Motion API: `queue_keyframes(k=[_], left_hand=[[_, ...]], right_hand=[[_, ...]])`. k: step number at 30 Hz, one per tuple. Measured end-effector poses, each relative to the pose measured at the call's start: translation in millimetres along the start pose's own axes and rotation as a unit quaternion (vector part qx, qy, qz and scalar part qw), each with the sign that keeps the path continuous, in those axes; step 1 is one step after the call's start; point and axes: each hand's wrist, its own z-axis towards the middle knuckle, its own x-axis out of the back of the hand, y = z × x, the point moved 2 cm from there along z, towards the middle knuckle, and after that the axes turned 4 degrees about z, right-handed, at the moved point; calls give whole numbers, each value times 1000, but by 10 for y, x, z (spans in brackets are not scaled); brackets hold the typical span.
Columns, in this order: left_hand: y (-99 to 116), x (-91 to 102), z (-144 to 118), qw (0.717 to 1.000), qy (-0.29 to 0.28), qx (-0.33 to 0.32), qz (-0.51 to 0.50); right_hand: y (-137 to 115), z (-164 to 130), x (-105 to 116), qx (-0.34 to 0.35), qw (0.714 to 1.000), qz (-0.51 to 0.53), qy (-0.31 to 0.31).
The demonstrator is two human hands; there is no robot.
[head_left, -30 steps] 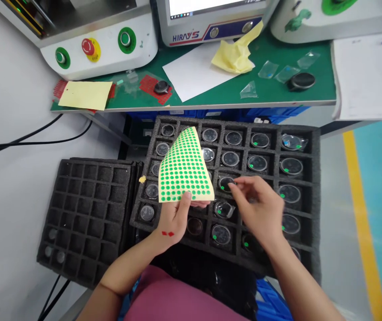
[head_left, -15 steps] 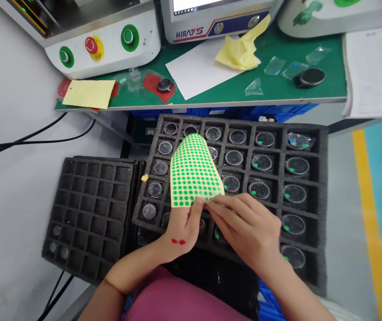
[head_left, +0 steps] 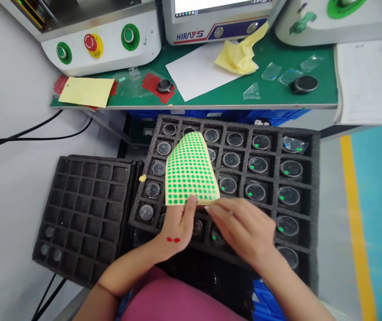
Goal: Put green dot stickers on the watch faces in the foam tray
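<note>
My left hand (head_left: 177, 220) holds a yellow sheet of small green dot stickers (head_left: 191, 171) by its lower edge, thumb on top. My right hand (head_left: 242, 227) is beside it, fingertips pinched at the sheet's lower right edge; whether a sticker is between them cannot be seen. Both hands hover over a black foam tray (head_left: 313, 187) whose cells hold round watch faces (head_left: 255, 191), many marked with a green dot. Two red marks sit on my left wrist.
A second black foam tray (head_left: 84, 214), mostly bare cells, lies at the left. Behind is a green bench (head_left: 277, 91) with white paper, yellow cloth, plastic bags, a loose watch (head_left: 303, 83), and machines with green and red buttons. Cables run along the left.
My right hand left the watch in the tray's middle, came to the sticker sheet's lower edge and stays there. The left hand and sheet have barely shifted.
</note>
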Motion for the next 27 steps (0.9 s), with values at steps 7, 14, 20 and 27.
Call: queue_keyframes(k=[7,14,20,27], left_hand=[[-61,185,74,998,52,-5,37],[-83,153,84,998,54,6,39],[-4,111,108,999,43,7,32],[55,118,147,998,62,-19,22]], right_hand=[[1199,159,-139,-420,882,179,-115],[1305,232,-348,-425,888,119,-132],[1346,256,-425,-434,894,90,-65],[702,273,-159,-347,932,84,63]])
